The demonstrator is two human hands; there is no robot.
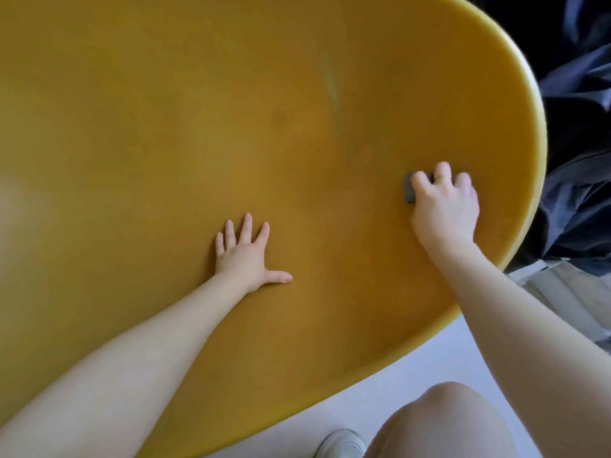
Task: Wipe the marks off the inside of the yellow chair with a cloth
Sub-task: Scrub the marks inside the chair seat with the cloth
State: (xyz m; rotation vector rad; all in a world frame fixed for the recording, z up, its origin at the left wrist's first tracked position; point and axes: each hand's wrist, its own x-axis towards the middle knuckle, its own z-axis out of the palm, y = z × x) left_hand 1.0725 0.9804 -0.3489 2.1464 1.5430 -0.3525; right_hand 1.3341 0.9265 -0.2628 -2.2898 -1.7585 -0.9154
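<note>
Knee [443,421] and a white shoe [340,444] at lower right of frame, over pale floor [429,358]. Both forearms reach up from the bottom edge into the yellow chair [165,143], whose smooth, dished inner shell fills most of the frame.

Left hand [244,256], centre frame: fingers straight and spread, thumb out, palm flat on the shell, holding nothing. Likely bracing.

Right hand [443,206], right of centre, just inside the thick rounded rim: fingers curled over a small dark cloth [409,192], only a corner showing at the fingertips.

Cloth looks soft and bunched, best kept wadded under the fingers. Shell looks hard, glossy, probably slippery moulded plastic; the rim is the obvious place to steady it.

Pale streak [330,81], upper right of centre, well apart from the cloth. Dark crumpled fabric [582,160] beyond the rim, far right.
</note>
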